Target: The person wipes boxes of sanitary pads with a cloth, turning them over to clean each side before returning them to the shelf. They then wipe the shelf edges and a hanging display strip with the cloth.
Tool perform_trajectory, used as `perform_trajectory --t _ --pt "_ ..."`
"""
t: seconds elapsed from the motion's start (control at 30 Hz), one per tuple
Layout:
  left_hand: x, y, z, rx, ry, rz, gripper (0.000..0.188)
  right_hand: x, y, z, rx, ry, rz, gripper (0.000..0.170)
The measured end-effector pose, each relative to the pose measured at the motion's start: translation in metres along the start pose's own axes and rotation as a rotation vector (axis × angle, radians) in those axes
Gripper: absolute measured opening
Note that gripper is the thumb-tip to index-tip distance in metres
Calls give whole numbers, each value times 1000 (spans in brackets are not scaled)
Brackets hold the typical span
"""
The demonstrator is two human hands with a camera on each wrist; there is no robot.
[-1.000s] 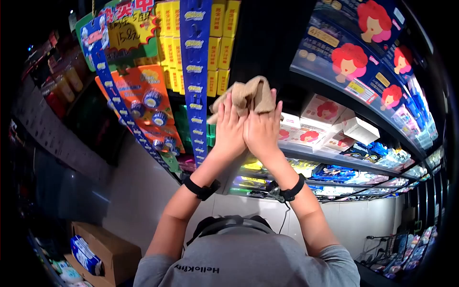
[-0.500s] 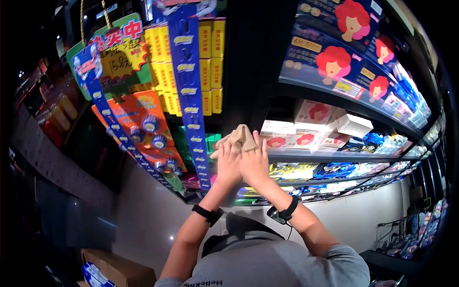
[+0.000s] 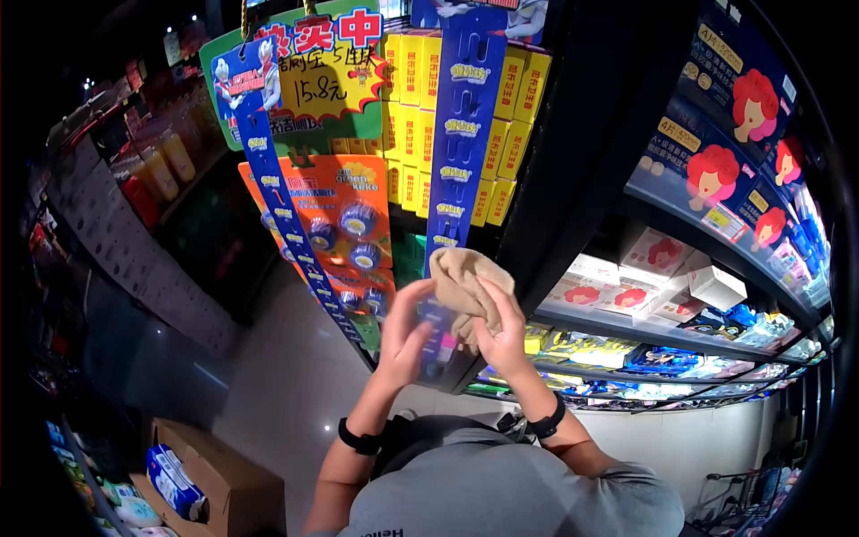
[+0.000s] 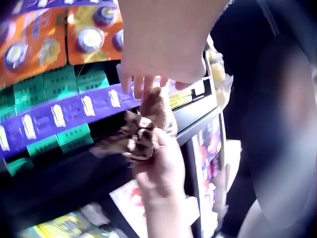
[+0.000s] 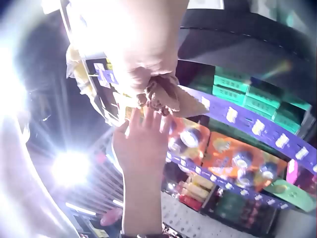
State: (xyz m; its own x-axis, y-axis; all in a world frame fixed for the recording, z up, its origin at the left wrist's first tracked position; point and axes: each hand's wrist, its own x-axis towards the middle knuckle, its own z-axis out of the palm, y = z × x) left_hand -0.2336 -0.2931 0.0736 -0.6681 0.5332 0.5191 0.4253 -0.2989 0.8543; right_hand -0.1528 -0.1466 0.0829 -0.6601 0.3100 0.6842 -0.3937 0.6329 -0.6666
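Note:
A crumpled tan cloth (image 3: pixel 469 277) is held up in front of the shelving in the head view. My right hand (image 3: pixel 504 338) grips it from the right, thumb and fingers around its lower folds. Close on the cloth's left side, my left hand (image 3: pixel 404 333) has its fingers extended and its thumb apart. In the left wrist view, the fingers of the left hand (image 4: pixel 163 47) point down to the cloth (image 4: pixel 157 114), while the right hand (image 4: pixel 166 166) clutches the bunched part from below. The right wrist view shows the left hand's fingertips (image 5: pixel 148 119) right at the cloth's edge.
A blue hanging strip (image 3: pixel 465 134) and yellow boxes (image 3: pixel 416 116) are behind the hands. Orange packs (image 3: pixel 344 215) hang to the left. White boxes (image 3: pixel 640 282) stand on the right shelf, above a shelf edge (image 3: pixel 626 329). An open cardboard carton (image 3: pixel 237 474) sits lower left.
Both hands lay side by side with fingers spread over the cloth, moving down toward the body. Now they are apart, the right gripping the cloth and the left drawn to its side.

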Motion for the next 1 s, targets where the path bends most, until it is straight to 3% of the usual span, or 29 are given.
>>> perform_trajectory --t 0.03,0.07,0.1,0.2,0.27,0.3,0.33,0.37,0.43,0.5,0.6,0.63,0.77,0.83,1.0 --pt "11 -2 -13 430 101 146 52 10 -4 -6 -79 48 -62 44" --pt "19 -6 -13 390 250 125 45 20 -7 -13 -154 127 -130 45" --pt "23 -17 -9 173 329 8 43 32 -13 -18 -225 212 -197 46" --pt "31 -53 0 265 246 -30 48 80 -35 -30 -364 374 -417 47" --pt "30 -71 9 237 271 -90 36 105 -45 -34 -589 344 -519 50" --pt "30 -72 9 189 253 -157 29 113 -46 -25 -560 348 -522 52" --pt "28 -86 6 112 187 -150 13 122 -46 -15 -616 286 -528 51" --pt "27 -89 0 288 95 -29 9 126 -43 -5 -669 223 -532 49" --pt "30 -81 -2 289 67 91 9 115 -17 18 -818 120 -607 39" --pt "23 -79 -11 43 -77 -252 13 105 -2 34 -735 180 -625 21" --pt "22 -69 -14 -30 -119 -344 13 114 -17 27 -739 139 -551 3" --pt "18 -82 -15 12 -110 -223 17 127 -27 25 -735 172 -571 2" --pt "13 -74 -17 97 -122 -235 17 181 -53 8 -812 344 -739 11" --pt "11 -74 -20 161 -109 -204 16 191 -73 -2 -823 283 -617 19" --pt "5 -67 -23 164 -62 -244 16 196 -86 -8 -845 288 -654 23"
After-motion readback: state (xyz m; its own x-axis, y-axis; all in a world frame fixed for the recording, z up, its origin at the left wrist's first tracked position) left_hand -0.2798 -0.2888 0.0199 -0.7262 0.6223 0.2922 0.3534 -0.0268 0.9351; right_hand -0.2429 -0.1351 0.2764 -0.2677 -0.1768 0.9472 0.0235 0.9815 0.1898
